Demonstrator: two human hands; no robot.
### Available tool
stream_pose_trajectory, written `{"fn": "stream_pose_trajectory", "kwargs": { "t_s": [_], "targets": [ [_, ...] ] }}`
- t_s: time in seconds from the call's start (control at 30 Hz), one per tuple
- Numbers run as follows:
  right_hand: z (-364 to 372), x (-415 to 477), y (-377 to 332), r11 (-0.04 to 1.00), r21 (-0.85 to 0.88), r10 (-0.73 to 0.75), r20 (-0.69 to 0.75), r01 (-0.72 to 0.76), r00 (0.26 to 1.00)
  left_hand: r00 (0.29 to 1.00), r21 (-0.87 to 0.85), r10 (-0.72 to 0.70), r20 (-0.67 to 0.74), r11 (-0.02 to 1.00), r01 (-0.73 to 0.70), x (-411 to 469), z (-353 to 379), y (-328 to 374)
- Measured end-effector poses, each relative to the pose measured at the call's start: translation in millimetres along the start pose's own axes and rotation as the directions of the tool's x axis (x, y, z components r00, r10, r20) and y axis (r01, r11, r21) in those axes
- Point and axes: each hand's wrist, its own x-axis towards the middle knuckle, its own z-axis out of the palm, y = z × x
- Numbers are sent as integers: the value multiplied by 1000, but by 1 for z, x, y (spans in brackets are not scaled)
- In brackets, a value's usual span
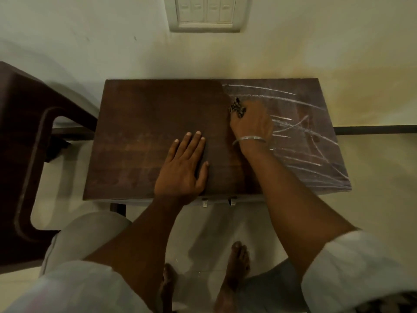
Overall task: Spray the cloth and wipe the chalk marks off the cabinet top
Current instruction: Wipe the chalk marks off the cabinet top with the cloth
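While L hand (180,170) rests flat, fingers (191,143) straight, on cabinet top (140,132), R hand (253,125) grips cloth (237,107).

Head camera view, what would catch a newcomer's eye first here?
The white chalk marks scrawled across the right part of the dark wooden cabinet top stand out most, while its left part shows none. At the border between the two, the right hand holds a bunched patterned cloth against the wood. The left hand lies flat, fingers straight, near the middle of the front edge.
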Motion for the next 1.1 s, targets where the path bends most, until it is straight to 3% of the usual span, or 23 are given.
{"fn": "stream_pose_trajectory", "kwargs": {
  "t_s": [0.27,0.57,0.8,1.1],
  "targets": [
    [0,-31,17,999,-31,-24,-8,24,1000,999,16,-15,39,1000,14,1,-2,-1],
    [18,36,-8,1000,-6,-20,-16,20,1000,999,-14,-24,47,1000,25,1,-4,-1],
    [7,1,3,999,-26,-34,-12,34,999,997,-11,-31,71,999,32,3,-7,-1],
    [27,69,-25,997,-34,-64,8,64,998,996,-28,-31,84,999,34,3,-9,0]
  ]
}}
